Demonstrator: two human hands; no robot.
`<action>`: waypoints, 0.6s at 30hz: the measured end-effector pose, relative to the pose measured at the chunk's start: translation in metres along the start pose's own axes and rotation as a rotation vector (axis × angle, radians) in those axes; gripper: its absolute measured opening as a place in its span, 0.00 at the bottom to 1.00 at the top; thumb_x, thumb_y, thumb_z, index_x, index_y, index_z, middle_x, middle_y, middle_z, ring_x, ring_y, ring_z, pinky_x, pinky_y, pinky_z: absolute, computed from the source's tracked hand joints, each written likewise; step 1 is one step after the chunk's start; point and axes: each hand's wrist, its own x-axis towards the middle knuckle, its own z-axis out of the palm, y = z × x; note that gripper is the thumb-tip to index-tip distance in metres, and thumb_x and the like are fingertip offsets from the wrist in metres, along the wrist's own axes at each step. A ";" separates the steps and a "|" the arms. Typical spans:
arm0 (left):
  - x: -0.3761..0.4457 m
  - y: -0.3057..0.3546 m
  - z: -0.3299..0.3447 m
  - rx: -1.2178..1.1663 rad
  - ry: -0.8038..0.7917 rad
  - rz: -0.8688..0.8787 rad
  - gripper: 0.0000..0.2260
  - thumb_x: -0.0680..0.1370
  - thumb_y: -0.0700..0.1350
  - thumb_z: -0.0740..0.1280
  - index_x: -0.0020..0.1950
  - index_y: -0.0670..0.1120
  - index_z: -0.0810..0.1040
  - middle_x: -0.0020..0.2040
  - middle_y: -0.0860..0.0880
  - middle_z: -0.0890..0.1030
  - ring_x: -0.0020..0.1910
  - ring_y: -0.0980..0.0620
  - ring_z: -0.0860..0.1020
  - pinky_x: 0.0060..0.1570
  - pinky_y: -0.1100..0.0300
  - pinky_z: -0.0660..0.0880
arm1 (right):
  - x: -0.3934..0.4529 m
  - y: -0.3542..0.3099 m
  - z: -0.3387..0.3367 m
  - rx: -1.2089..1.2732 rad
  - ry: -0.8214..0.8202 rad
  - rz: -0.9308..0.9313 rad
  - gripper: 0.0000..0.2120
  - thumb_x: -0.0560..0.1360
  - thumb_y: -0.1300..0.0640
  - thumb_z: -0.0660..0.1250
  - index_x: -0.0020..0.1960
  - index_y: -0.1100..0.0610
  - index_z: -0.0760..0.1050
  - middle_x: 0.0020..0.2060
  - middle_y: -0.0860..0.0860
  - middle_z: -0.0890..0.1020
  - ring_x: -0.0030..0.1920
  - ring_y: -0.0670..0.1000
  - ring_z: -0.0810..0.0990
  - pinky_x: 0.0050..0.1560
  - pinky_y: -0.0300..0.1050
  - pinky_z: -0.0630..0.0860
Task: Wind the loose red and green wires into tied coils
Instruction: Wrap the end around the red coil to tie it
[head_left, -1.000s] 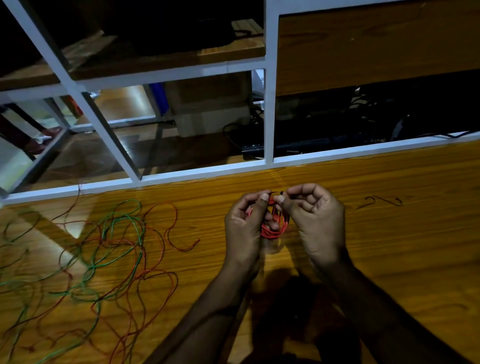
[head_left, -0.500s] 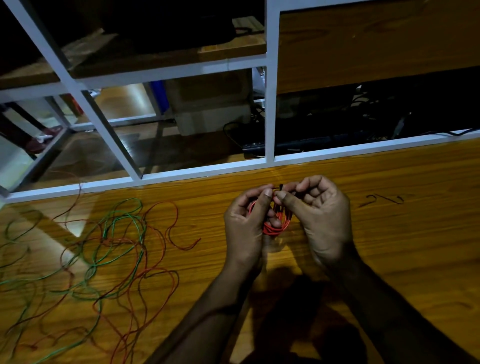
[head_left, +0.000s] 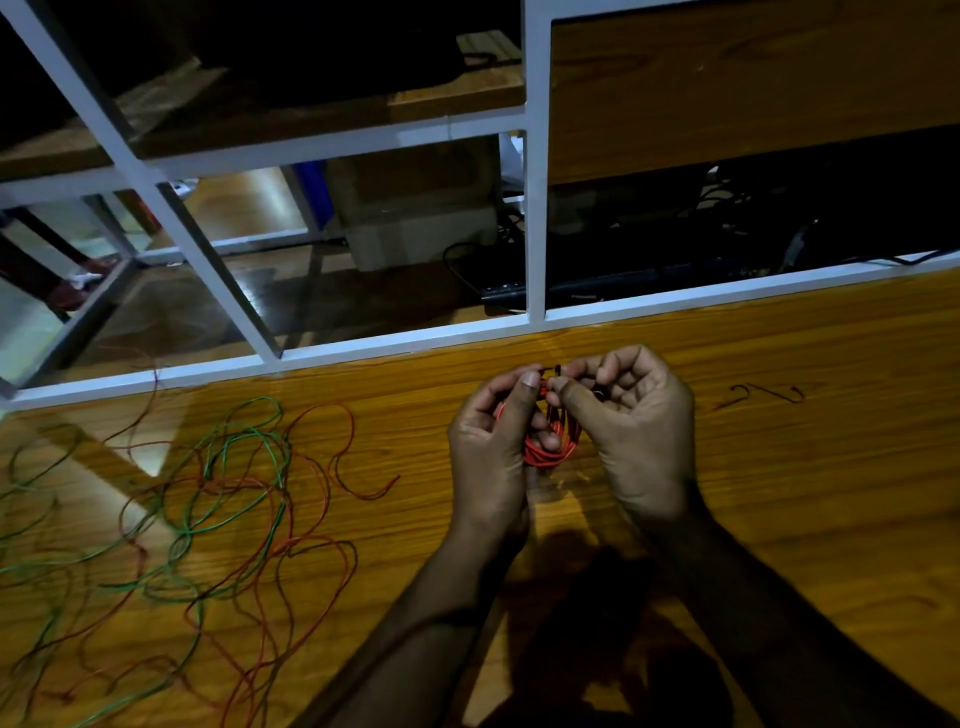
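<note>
My left hand (head_left: 491, 447) and right hand (head_left: 631, 431) pinched a wound red coil (head_left: 551, 451) above the tabletop (head_left: 779, 493), apparently tying it; the loose wires (head_left: 218, 499) lay untouched leftward.

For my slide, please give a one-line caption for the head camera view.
Both hands, left hand and right hand, pinch a small red wire coil above the wooden table; loose red and green wires lie left.

We see a dim, soft, grainy view: a bright glare patch on the table (head_left: 140, 499) far left of the hands (head_left: 491, 447), whose shadows fall below them.
</note>
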 end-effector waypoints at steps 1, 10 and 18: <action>0.000 0.001 0.000 0.000 0.001 -0.002 0.05 0.79 0.39 0.67 0.52 0.42 0.81 0.30 0.50 0.79 0.24 0.57 0.74 0.26 0.67 0.73 | 0.000 0.000 0.000 -0.002 -0.006 0.003 0.13 0.72 0.73 0.71 0.43 0.60 0.69 0.43 0.56 0.84 0.45 0.53 0.85 0.46 0.42 0.82; -0.002 0.004 0.002 0.033 0.002 0.011 0.04 0.80 0.39 0.67 0.51 0.42 0.81 0.30 0.50 0.78 0.23 0.56 0.74 0.26 0.67 0.72 | -0.002 -0.004 -0.001 -0.064 0.005 -0.046 0.19 0.73 0.72 0.71 0.41 0.57 0.63 0.43 0.56 0.85 0.43 0.51 0.86 0.43 0.39 0.81; -0.003 0.006 0.002 0.034 -0.017 0.023 0.04 0.80 0.39 0.67 0.49 0.42 0.81 0.31 0.49 0.78 0.24 0.56 0.74 0.26 0.67 0.73 | -0.002 -0.007 -0.001 -0.060 -0.014 -0.037 0.17 0.74 0.71 0.71 0.41 0.57 0.64 0.44 0.58 0.85 0.44 0.54 0.86 0.44 0.41 0.81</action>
